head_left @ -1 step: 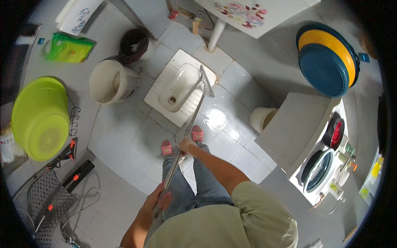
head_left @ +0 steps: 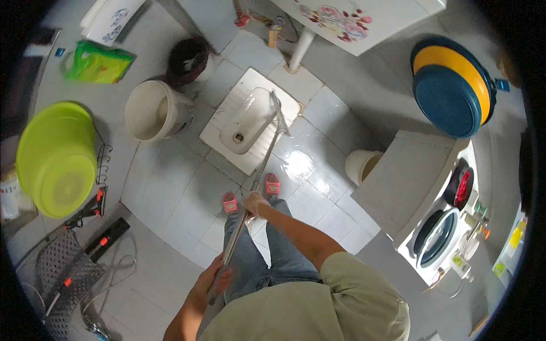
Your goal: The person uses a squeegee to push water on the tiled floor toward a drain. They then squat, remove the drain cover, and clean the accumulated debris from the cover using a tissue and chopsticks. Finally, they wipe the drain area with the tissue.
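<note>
A mop (head_left: 265,163) with a long metal handle and a narrow grey head runs slantwise from my body to a white squat toilet (head_left: 213,135) set in the floor. The mop head rests across the toilet's right side and rim, slightly blurred. Closed round the middle of the handle is my right hand (head_left: 256,204). Lower down, near its top end by my left thigh, my left hand (head_left: 218,277) grips the same handle. Just below the toilet stand my feet in pink slippers (head_left: 230,203).
Wet, shiny tiles (head_left: 298,165) lie right of the toilet. A white bucket (head_left: 151,113) and a dark-lined bin (head_left: 187,59) stand left. To the right are a small pail (head_left: 361,165) and a white cabinet (head_left: 404,176). Green (head_left: 60,170) and blue basins (head_left: 446,99) hang at the sides.
The mop head has shifted and turned slightly at the toilet's right rim. My right hand has moved a little to the left with the handle; both hands keep their grip.
</note>
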### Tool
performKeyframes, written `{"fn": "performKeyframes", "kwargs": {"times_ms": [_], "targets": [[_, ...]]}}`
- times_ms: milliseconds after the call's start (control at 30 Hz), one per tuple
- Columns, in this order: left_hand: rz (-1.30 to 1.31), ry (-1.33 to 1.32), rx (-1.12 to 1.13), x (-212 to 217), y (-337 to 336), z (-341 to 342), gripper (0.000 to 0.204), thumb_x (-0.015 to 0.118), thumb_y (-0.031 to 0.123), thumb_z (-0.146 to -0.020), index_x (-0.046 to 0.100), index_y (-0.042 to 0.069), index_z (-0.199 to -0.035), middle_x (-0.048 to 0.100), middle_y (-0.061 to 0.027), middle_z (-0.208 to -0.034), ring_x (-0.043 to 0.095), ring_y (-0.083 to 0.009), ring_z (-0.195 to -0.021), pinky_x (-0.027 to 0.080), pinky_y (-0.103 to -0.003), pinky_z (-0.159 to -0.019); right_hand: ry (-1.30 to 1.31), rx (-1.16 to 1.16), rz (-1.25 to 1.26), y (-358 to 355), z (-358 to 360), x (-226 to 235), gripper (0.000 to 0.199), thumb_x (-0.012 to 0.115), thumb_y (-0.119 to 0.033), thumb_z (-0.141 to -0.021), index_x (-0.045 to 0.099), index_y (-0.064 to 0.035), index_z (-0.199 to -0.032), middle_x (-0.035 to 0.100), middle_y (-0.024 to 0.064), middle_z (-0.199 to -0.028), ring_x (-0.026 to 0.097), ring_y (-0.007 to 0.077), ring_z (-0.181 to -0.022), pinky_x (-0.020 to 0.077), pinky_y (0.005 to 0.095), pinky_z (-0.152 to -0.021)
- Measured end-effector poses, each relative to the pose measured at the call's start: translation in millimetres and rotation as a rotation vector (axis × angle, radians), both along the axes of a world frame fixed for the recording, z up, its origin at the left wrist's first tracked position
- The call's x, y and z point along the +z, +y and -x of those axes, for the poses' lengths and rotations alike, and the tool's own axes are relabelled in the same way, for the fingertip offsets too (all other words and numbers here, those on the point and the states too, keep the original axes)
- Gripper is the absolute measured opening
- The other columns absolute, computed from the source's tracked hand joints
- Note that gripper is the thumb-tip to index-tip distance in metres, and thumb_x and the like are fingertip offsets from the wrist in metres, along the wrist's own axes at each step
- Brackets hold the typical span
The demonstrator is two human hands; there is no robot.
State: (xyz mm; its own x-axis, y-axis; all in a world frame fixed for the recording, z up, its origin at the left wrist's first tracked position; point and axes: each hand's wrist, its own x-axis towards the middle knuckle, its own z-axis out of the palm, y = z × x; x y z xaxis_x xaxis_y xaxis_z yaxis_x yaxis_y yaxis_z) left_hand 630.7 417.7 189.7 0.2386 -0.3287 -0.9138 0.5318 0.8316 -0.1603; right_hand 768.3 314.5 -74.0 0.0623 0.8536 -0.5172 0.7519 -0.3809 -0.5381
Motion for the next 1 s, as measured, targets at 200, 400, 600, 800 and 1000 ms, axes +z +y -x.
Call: {"fn": "performKeyframes", "kwargs": {"times_ms": [200,400,600,800,1000], "targets": [[-0.388,-0.123,-0.445,3,-12,-20,0.05,0.041,0.022,-0.09,0.016,0.024,-0.134,0.051,-0.0061,-0.075,0.05,-0.0149,-0.054,0.044,-0.027,-0.044,0.055,-0.164,0.152,41,-27,31,0.023,0.057,-0.027,-0.072,0.062,-0.0075,-0.083,0.06,0.0123,-0.082,0.058,0.0236,-0.084,0.0437,0.0419,-0.072],[-0.508,-0.497,-0.167,-62,-21,-25,0.043,0.044,0.016,-0.089,0.028,0.008,-0.128,0.053,-0.0115,-0.102,0.056,-0.0179,-0.085,0.048,-0.031,-0.073,1.061,-1.328,-0.145,-12,-184,-46,0.031,0.048,-0.04,-0.085,0.052,-0.0104,-0.077,0.045,0.0012,-0.054,0.041,0.0139,-0.041,0.037,0.0271,-0.038],[-0.641,-0.24,0.013,-79,0,73,0.032,0.047,0.016,-0.087,0.043,0.003,-0.115,0.056,-0.0117,-0.095,0.058,-0.0181,-0.079,0.049,-0.03,-0.072,0.536,-1.02,0.23,-37,-196,67,0.026,0.043,-0.027,-0.086,0.05,-0.0021,-0.089,0.049,0.0059,-0.057,0.045,0.0135,-0.042,0.0406,0.0284,-0.038],[-0.658,0.107,0.076,-69,16,152,0.035,0.049,0.023,-0.087,0.043,0.0,-0.113,0.056,-0.0133,-0.093,0.059,-0.0218,-0.078,0.049,-0.033,-0.073,0.533,-0.999,0.536,-63,-123,131,0.044,0.051,-0.011,-0.082,0.036,-0.0071,-0.123,0.046,0.0054,-0.064,0.044,0.0141,-0.051,0.0387,0.0296,-0.041],[-0.633,0.118,0.159,-94,25,221,0.034,0.05,0.023,-0.086,0.046,0.002,-0.112,0.056,-0.0098,-0.093,0.058,-0.0173,-0.077,0.049,-0.029,-0.071,0.162,-0.248,0.478,-33,-65,139,0.046,0.05,-0.012,-0.082,0.034,-0.0074,-0.125,0.048,0.0049,-0.066,0.047,0.0133,-0.052,0.0412,0.0284,-0.043]]}}
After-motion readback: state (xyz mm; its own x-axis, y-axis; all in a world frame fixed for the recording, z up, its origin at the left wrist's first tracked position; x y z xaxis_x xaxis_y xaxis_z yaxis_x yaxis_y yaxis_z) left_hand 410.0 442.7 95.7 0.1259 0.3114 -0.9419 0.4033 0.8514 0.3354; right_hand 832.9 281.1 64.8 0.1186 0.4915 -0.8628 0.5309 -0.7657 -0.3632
